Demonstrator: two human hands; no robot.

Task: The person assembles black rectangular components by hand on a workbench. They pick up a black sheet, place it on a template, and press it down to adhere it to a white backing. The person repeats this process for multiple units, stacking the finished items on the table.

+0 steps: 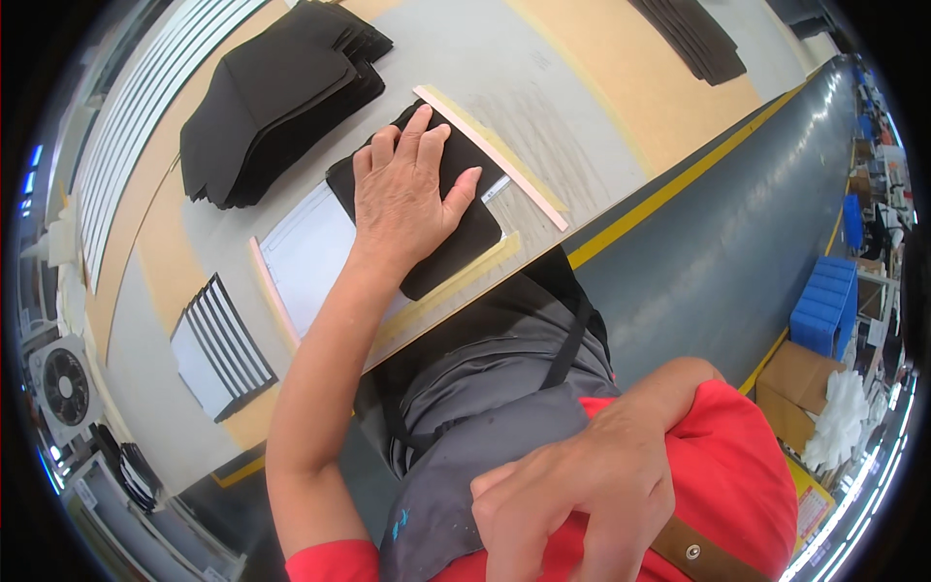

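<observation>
My left hand [402,194] lies flat on a black fabric-like piece [456,233], pressing it to the table with fingers spread. Part of a white sheet with thin drawn lines [312,247] shows beside and below the black piece. A pale pink strip [495,160] borders the piece on its far right, and another pink strip [274,291] runs along the sheet's left end. My right hand [582,490] is raised off the table in front of my chest, close to the camera. Its fingers are bent and their tips run out of the lower edge.
A thick stack of black cut pieces [267,102] lies at the back left, with more black pieces [690,39] at the far right. White pieces with black strips [225,347] lie at the near left. A blue crate [824,306] and cardboard box [795,388] stand beyond the floor.
</observation>
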